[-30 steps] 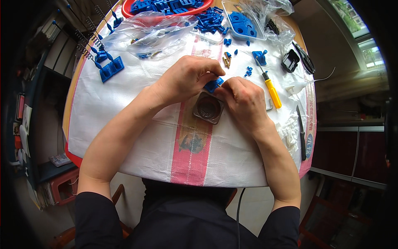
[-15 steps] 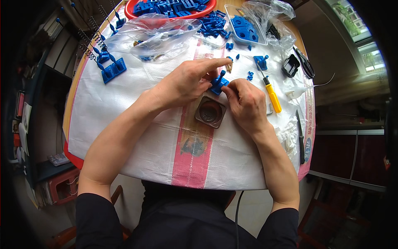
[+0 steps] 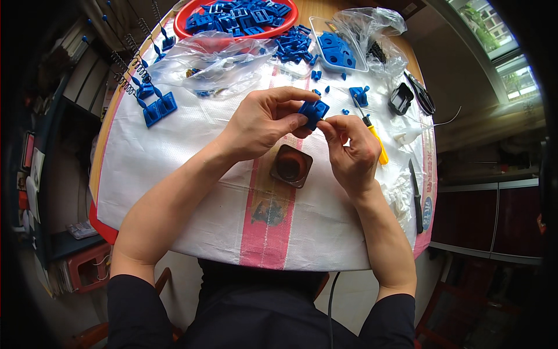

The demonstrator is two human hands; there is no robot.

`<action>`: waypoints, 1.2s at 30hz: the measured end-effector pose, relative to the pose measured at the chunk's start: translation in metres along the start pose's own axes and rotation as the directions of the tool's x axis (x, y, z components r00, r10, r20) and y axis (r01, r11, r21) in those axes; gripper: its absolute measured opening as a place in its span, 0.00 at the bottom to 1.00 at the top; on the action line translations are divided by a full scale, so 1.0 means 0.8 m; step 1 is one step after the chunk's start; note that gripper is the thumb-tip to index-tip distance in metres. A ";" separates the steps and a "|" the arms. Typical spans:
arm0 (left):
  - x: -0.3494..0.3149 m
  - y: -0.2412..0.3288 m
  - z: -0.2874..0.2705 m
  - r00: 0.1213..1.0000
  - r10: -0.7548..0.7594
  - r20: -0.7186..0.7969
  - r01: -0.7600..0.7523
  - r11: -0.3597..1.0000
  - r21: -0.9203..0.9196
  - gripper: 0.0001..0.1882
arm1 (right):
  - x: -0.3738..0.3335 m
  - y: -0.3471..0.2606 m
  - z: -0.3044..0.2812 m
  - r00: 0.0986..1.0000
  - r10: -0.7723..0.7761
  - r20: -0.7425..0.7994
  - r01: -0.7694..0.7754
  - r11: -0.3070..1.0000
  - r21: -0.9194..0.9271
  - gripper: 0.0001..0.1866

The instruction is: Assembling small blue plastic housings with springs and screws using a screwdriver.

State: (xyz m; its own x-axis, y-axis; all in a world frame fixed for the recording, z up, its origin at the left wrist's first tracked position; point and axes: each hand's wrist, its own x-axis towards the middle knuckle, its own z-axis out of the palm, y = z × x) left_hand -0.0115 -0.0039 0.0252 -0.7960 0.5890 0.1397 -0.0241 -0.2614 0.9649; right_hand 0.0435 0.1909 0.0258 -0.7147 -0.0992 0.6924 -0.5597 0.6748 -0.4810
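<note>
My left hand (image 3: 261, 123) holds a small blue plastic base piece (image 3: 314, 111) between thumb and fingers, tilted above the table. At that piece's near right edge, my right hand (image 3: 353, 148) closes thumb and forefinger in a pinch. A tiny pale yellowish tip shows there, too small to name. Below the hands sits a dark brown square dish (image 3: 281, 181) with a round hollow. Beyond my right hand lies a similar blue piece with a peg (image 3: 360, 96), beside a screwdriver with a yellow handle (image 3: 382, 150). A few tiny blue parts (image 3: 316, 75) are scattered beyond the held piece.
At the back stand a red basin (image 3: 182, 26) of blue parts, a blue heap (image 3: 292, 45) and a clear tub (image 3: 362, 63). Plastic bags (image 3: 224, 61) lie near them. Spring-topped blue assemblies (image 3: 160, 109) stand left; a black-handled knife (image 3: 417, 203) and crumpled white material (image 3: 397, 203) lie right.
The blue base piece has tilted in my left hand, whose fingers now wrap round it. My right hand has shifted slightly right and nearer, its pinch at the piece's edge.
</note>
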 end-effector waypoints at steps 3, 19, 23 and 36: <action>-0.002 -0.005 0.004 0.998 0.066 0.006 -0.066 0.998 0.022 0.17 | -0.006 0.010 -0.002 0.998 0.060 -0.001 -0.059 0.993 0.105 0.07; -0.002 -0.003 0.003 0.991 -0.134 -0.002 0.134 0.991 0.008 0.14 | -0.021 0.011 0.005 0.935 0.340 0.097 -0.353 0.898 0.261 0.08; -0.002 -0.008 0.003 0.998 -0.063 0.016 0.062 0.997 0.044 0.12 | -0.019 0.004 0.002 0.948 0.303 0.100 -0.318 0.918 0.236 0.05; -0.004 -0.010 0.001 0.999 0.046 0.028 -0.050 0.978 0.202 0.07 | -0.021 0.009 0.006 0.976 0.195 0.101 -0.218 0.914 0.342 0.07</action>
State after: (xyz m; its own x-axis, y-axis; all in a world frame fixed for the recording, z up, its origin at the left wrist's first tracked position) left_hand -0.0087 -0.0031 0.0173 -0.7790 0.5976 0.1898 0.1386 -0.1311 0.9816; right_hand 0.0492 0.1940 0.0084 -0.8488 -0.0391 0.5273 -0.4991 0.3888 -0.7745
